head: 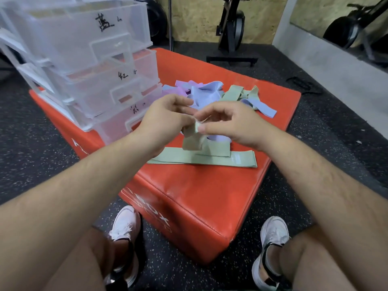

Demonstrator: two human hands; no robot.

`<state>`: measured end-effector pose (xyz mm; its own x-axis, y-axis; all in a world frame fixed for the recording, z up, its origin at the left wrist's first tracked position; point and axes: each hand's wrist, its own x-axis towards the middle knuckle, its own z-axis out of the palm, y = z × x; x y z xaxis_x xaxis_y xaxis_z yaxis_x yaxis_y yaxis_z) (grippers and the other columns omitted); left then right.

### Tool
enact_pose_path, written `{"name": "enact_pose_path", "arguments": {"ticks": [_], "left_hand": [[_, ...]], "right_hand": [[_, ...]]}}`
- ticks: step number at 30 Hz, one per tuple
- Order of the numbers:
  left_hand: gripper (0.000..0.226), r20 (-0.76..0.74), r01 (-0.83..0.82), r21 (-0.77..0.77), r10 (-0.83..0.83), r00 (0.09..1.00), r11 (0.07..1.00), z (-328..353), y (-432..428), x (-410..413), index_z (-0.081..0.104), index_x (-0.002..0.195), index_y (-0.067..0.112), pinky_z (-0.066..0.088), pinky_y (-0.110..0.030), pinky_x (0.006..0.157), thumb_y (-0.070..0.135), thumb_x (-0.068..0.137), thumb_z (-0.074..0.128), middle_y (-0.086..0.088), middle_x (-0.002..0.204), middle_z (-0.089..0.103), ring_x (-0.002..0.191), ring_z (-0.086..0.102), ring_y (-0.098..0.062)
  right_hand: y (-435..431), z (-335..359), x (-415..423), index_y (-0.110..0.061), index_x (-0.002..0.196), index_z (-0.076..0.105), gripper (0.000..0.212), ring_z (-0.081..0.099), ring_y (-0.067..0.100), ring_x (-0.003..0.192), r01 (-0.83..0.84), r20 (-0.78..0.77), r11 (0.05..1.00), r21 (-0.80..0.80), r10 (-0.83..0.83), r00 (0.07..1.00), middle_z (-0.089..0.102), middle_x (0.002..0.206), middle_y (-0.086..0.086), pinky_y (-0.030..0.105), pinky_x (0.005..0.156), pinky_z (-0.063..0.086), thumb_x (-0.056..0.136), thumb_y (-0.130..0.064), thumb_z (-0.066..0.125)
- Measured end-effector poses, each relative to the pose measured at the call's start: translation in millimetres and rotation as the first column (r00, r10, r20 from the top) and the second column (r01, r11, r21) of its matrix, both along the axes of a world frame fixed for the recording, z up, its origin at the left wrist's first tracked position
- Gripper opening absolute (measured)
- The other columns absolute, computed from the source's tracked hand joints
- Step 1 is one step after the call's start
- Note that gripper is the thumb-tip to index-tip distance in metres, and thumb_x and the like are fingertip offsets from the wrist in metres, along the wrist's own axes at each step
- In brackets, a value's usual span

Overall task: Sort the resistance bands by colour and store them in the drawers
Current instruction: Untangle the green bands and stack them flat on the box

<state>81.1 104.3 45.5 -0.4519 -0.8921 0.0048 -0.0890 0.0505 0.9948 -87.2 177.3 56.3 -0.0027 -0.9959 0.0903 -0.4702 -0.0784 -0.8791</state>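
A big red padded box [189,196] is seen on the speckled floor [315,127]. On its far left corner a clear drawer unit [84,59] is stacked, with three drawers, each marked in black ink. Just beside it, bands in lilac, pink and green are heaped in a loose pile [210,93]. Nearer, one green band [231,160] is laid flat. Above it, a second green band [191,143] is held up. It is gripped by the left hand [165,120] and pinched at the top by the right hand [228,124].
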Motion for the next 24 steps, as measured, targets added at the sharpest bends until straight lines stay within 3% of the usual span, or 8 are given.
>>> {"name": "enact_pose_path", "arguments": {"ticks": [4, 9, 12, 17, 19, 21, 22, 24], "left_hand": [[0.044, 0.315, 0.120, -0.215, -0.048, 0.948, 0.969, -1.8, -1.5, 11.6, 0.060, 0.111, 0.026, 0.055, -0.033, 0.076, -0.002, 0.078, 0.069, 0.009, 0.105, 0.067, 0.082, 0.063, -0.009], [0.048, 0.321, 0.248, -0.238, -0.165, 0.933, 0.939, -0.4, -4.4, 27.5, 0.054, 0.113, 0.020, 0.054, -0.041, 0.068, -0.005, 0.078, 0.075, 0.002, 0.092, 0.069, 0.075, 0.064, -0.015], [0.050, 0.275, 0.255, -0.219, -0.191, 0.942, 0.942, -0.9, -7.5, 36.6, 0.056, 0.114, 0.018, 0.052, -0.042, 0.066, -0.006, 0.075, 0.077, 0.001, 0.094, 0.072, 0.079, 0.064, -0.020], [0.036, 0.263, 0.210, -0.221, -0.149, 0.953, 0.952, -7.4, -5.7, 39.8, 0.065, 0.096, 0.026, 0.050, -0.033, 0.067, -0.002, 0.076, 0.078, -0.002, 0.098, 0.067, 0.080, 0.060, -0.016], [0.028, 0.386, 0.187, -0.308, -0.057, 0.921, 0.933, -8.5, -6.4, 39.9, 0.065, 0.095, 0.026, 0.050, -0.030, 0.068, 0.008, 0.079, 0.079, -0.002, 0.094, 0.065, 0.072, 0.057, -0.012], [0.019, 0.488, 0.182, -0.396, 0.038, 0.872, 0.900, -7.7, -8.3, 41.8, 0.067, 0.094, 0.024, 0.045, -0.020, 0.061, 0.016, 0.081, 0.078, 0.005, 0.079, 0.061, 0.062, 0.051, -0.007], [0.016, 0.495, 0.175, -0.403, 0.053, 0.867, 0.898, -7.6, -10.5, 43.8, 0.068, 0.091, 0.022, 0.043, -0.020, 0.061, 0.017, 0.081, 0.078, 0.007, 0.073, 0.058, 0.060, 0.049, -0.007], [0.014, 0.484, 0.162, -0.384, 0.049, 0.874, 0.909, -8.7, -15.9, 48.2, 0.069, 0.086, 0.022, 0.046, -0.027, 0.065, 0.016, 0.080, 0.080, 0.007, 0.072, 0.059, 0.062, 0.051, -0.009]], "right_hand": [[-11.5, -5.4, 0.4, -0.021, 0.097, 0.069, 0.027, 0.061, 0.022, 0.081, 0.109, -0.028, 0.994, -0.017, -0.109, 0.994, 0.068, 0.103, 0.020, 0.049, 0.088, 0.054, 0.072, -0.021, 0.061], [-24.7, -20.0, -7.5, -0.024, 0.123, 0.055, 0.057, 0.058, 0.004, 0.122, -0.153, 0.003, 0.968, 0.199, 0.155, 0.988, 0.067, 0.126, -0.006, 0.033, 0.106, 0.045, 0.070, -0.022, 0.076], [-27.7, -28.8, -2.3, -0.022, 0.129, 0.056, 0.057, 0.055, 0.003, 0.126, -0.219, -0.097, 0.954, 0.203, 0.242, 0.965, 0.064, 0.129, -0.005, 0.024, 0.106, 0.039, 0.077, -0.030, 0.080], [-30.9, -37.1, 12.2, -0.026, 0.080, 0.066, 0.013, 0.053, 0.010, 0.068, -0.203, -0.152, 0.971, 0.123, 0.220, 0.963, 0.059, 0.071, -0.006, 0.034, 0.072, 0.043, 0.083, -0.032, 0.077], [-31.0, -38.4, 11.5, -0.027, 0.071, 0.063, 0.021, 0.059, 0.012, 0.072, -0.166, -0.167, 0.978, 0.126, 0.185, 0.968, 0.054, 0.061, -0.015, 0.040, 0.079, 0.050, 0.080, -0.039, 0.078], [-27.6, -33.0, 10.1, -0.026, 0.073, 0.065, 0.030, 0.069, 0.016, 0.106, -0.141, -0.260, 0.982, 0.124, 0.170, 0.951, 0.062, 0.064, -0.012, 0.046, 0.104, 0.048, 0.076, -0.053, 0.077], [-25.9, -30.7, 7.4, -0.023, 0.077, 0.067, 0.036, 0.065, 0.007, 0.113, -0.133, -0.323, 0.983, 0.130, 0.169, 0.931, 0.065, 0.072, -0.008, 0.038, 0.105, 0.047, 0.075, -0.058, 0.076], [-19.7, -23.0, -0.1, -0.007, 0.085, 0.066, 0.046, 0.058, -0.021, 0.082, -0.131, -0.417, 0.976, 0.175, 0.194, 0.888, 0.055, 0.071, -0.010, 0.009, 0.078, 0.044, 0.082, -0.051, 0.076]]}}
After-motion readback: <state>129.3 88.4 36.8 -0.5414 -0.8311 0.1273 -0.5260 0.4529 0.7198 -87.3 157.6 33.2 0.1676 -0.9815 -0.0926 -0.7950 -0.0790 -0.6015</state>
